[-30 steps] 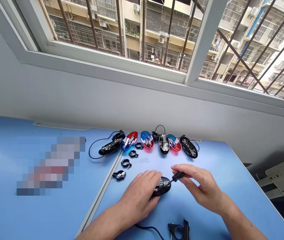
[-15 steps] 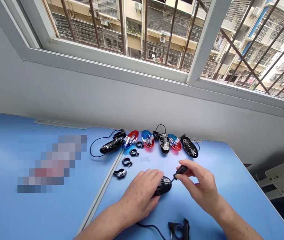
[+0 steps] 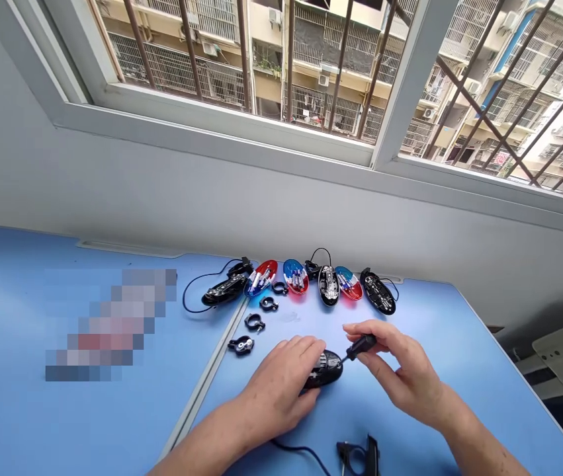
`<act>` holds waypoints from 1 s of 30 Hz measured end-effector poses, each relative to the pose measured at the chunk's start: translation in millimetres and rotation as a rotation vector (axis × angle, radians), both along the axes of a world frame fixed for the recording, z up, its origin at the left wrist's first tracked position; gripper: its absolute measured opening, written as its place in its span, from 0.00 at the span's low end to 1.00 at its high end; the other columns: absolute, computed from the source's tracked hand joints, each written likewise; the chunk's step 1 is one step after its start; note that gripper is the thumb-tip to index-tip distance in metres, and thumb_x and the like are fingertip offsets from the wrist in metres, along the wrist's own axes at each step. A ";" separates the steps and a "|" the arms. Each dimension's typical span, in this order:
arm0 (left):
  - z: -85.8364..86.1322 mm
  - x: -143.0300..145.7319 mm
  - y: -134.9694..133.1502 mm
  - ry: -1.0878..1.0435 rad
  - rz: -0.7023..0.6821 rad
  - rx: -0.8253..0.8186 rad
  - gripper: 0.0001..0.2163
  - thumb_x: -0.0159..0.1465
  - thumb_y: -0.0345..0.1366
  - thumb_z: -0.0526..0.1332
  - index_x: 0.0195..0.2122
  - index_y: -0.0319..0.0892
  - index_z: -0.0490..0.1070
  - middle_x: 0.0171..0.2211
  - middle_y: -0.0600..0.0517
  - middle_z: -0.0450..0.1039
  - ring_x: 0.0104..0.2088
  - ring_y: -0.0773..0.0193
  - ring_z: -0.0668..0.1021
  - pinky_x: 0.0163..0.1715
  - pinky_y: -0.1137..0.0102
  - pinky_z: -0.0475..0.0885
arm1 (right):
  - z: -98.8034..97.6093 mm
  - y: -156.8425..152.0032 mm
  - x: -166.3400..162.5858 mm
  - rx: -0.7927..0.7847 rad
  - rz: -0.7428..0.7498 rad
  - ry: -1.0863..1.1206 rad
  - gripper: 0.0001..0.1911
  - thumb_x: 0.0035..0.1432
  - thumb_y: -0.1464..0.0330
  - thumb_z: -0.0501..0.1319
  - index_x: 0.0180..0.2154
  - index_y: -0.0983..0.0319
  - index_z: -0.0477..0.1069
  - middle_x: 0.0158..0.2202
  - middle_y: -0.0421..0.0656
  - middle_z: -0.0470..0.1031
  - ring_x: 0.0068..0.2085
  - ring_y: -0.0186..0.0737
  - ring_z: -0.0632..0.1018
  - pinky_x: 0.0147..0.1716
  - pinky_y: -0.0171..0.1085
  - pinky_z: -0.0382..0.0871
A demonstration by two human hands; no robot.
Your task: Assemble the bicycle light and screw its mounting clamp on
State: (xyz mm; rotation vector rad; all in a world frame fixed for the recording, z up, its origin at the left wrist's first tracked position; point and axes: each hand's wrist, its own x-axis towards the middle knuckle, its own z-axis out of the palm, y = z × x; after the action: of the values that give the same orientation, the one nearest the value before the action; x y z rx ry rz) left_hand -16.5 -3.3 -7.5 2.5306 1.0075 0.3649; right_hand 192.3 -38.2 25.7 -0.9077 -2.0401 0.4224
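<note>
My left hand (image 3: 288, 373) is wrapped over a black oval plastic housing (image 3: 329, 370) on the blue table, covering its left part. Slots and pale parts show on the housing's upper face. Between the thumb and fingers of my right hand (image 3: 395, 363) is a screwdriver with a black handle (image 3: 362, 346). Its tip meets the right end of the housing. A black cable (image 3: 301, 449) comes out below my left hand. Nearer to me lies a black bracket with a ring-shaped clamp (image 3: 359, 456).
Along the table's back edge lie black oval housings (image 3: 378, 292) with cables and red-and-blue shells (image 3: 296, 276) holding batteries. Several black ring clamps (image 3: 255, 322) form a line left of centre. A blurred patch (image 3: 112, 324) covers something at left. A barred window is above.
The screwdriver handle has tilted lower toward the right, and my right fingers have shifted on it. My left hand stays on the housing. The whole view has moved slightly.
</note>
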 end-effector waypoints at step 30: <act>11.8 2.8 -4.9 -0.002 -0.092 -0.015 0.14 0.54 0.25 0.57 0.41 0.46 0.65 0.39 0.52 0.71 0.38 0.57 0.70 0.38 0.66 0.64 | 12.0 -6.0 5.2 -0.074 0.102 -0.098 0.09 0.62 0.73 0.57 0.45 0.59 0.67 0.36 0.42 0.77 0.33 0.34 0.78 0.33 0.33 0.75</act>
State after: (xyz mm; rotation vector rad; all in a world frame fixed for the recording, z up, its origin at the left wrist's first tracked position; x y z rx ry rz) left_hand -13.7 -8.2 4.3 2.5517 0.8859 0.3315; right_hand 197.6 -44.2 37.7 -0.8871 -2.1797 0.5211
